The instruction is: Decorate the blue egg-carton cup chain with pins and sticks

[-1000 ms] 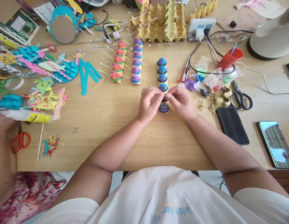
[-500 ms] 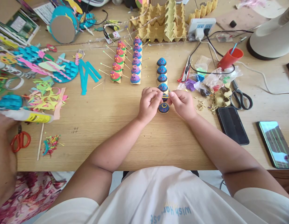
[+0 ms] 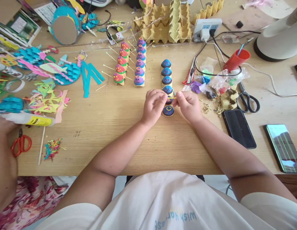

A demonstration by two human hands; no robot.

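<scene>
Between my left hand (image 3: 154, 107) and my right hand (image 3: 188, 106), a thin yellow strip (image 3: 171, 97) is stretched, each end pinched in fingertips. Both hands hover over the near part of a row of blue-topped egg-carton cups (image 3: 166, 71). The nearest cup (image 3: 168, 110) has a dark blue top with a yellow curved mark and shows just below my fingers. The cup behind it is partly hidden by the strip and fingers. To the left stand a purple-and-blue row (image 3: 140, 72) and a red-and-green row (image 3: 120, 69), with thin sticks poking out.
Egg cartons (image 3: 172, 25) and a power strip (image 3: 207, 27) lie at the back. On the right are a red cup (image 3: 237, 60), a cutter (image 3: 190, 72), black scissors (image 3: 247, 99) and two phones (image 3: 238, 128). Paper crafts (image 3: 50, 102), a glue bottle (image 3: 30, 119) and another person's arm (image 3: 4, 159) are left.
My right hand has shifted slightly to the right, and the yellow strip between my fingers looks a little longer. My left hand has barely moved.
</scene>
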